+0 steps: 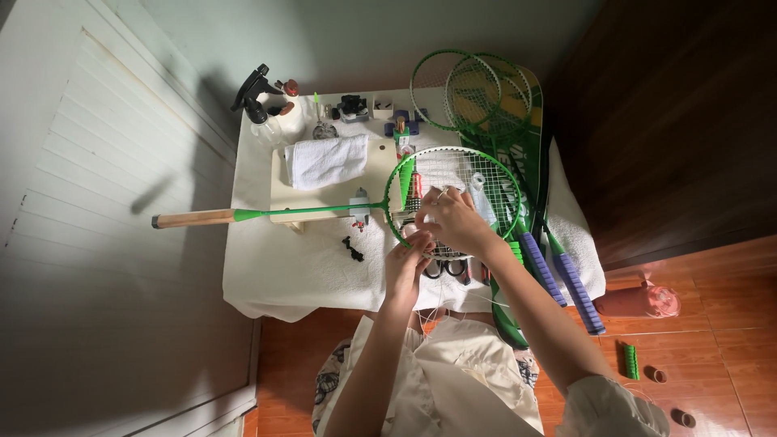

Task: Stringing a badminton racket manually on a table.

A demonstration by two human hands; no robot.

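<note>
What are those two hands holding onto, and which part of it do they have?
Both hands are on the green racket lying across the table: the left hand at the lower rim of its head, the right hand on the strings. Whether either pinches a loose string cannot be told.

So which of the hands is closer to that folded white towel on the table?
Left. The left hand sits below and right of the folded white towel; the right hand is farther right, over the green racket's strings.

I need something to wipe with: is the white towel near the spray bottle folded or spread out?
Folded. The white towel lies as a compact layered rectangle beside the spray bottle.
</note>
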